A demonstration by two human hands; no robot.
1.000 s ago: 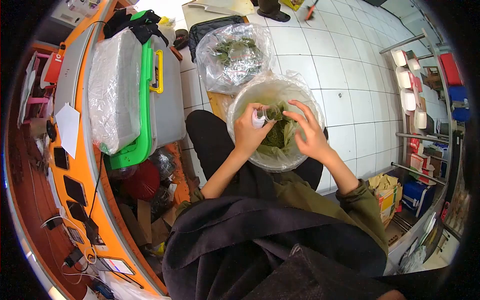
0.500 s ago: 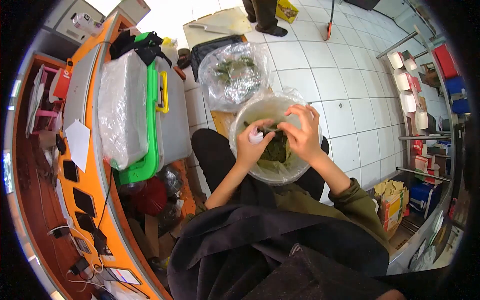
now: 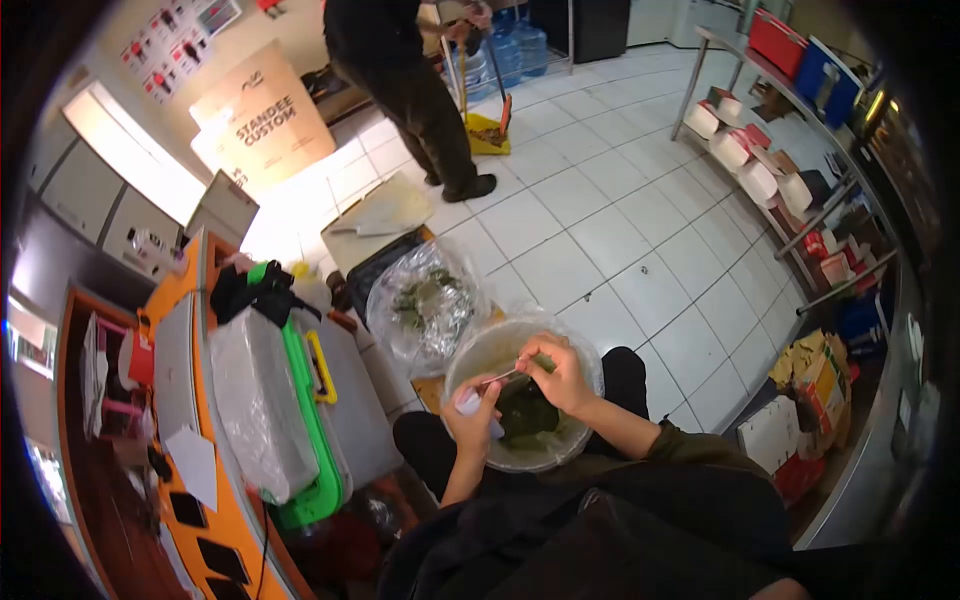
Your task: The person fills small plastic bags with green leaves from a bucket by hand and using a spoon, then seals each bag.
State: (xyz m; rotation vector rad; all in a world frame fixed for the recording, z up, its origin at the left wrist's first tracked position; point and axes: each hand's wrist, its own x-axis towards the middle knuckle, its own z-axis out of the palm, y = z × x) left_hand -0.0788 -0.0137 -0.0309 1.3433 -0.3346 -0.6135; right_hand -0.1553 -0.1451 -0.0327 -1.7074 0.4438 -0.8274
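Note:
Over a round tub lined with clear plastic [image 3: 580,438], both hands work close together. The tub stands between my knees, with dark green leafy stuff [image 3: 528,412] inside. My left hand [image 3: 470,425] is closed around a small white bundle [image 3: 467,403], whose kind I cannot make out. Between my hands runs a thin pale strip [image 3: 507,377], like a string or stem. My right hand [image 3: 562,378] pinches its other end with thumb and fingertips. Just beyond the tub sits a clear plastic bag [image 3: 400,340] with green leaves in it.
A person [image 3: 400,90] stands ahead with a broom and a yellow dustpan [image 3: 487,135]. A large knife [image 3: 370,230] lies on a board behind the bag. On the left are a green-rimmed box [image 3: 315,440] and an orange counter [image 3: 185,285]; metal shelving [image 3: 790,235] stands on the right.
My view has tilted up, bringing the sweeping person into sight. Above the tub, my right hand has gone from spread fingers to a pinch on the thin strip.

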